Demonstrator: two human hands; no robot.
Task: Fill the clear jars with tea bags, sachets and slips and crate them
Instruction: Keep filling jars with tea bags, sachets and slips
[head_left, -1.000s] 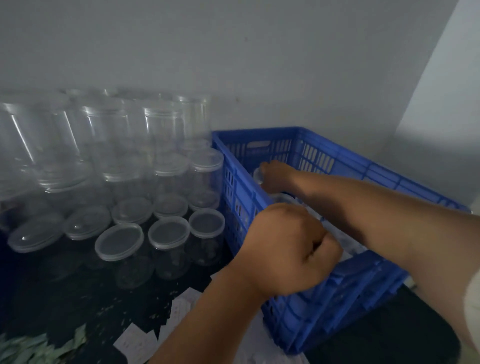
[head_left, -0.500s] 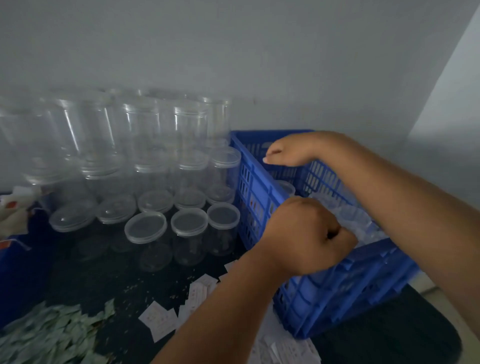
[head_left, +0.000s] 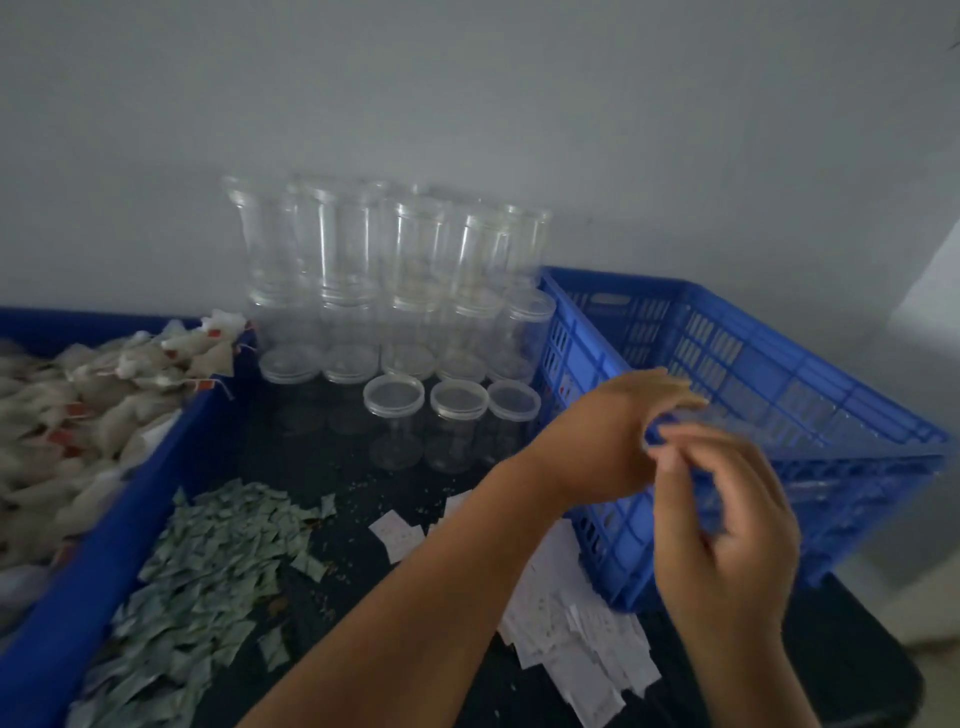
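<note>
**Jars lie left**

My left hand (head_left: 613, 441) and right hand (head_left: 727, 535) hover over the near-left corner of the blue crate (head_left: 574, 338), fingers (head_left: 670, 385) loose and apart, holding nothing. Empty clear jars (head_left: 457, 405) stand upright leftward, at the back edge of the desk (head_left: 332, 467); my left hand is nearer.

- The right hand (head_left: 727, 525) and the left hand (head_left: 608, 436) are smeared by motion; their grips are unreadable.
- The blue crate (head_left: 753, 332) has blurred contents, and the hands hide part of its near rim.
- The tea-bag bin (head_left: 145, 483) is cut off at the left edge.
</note>
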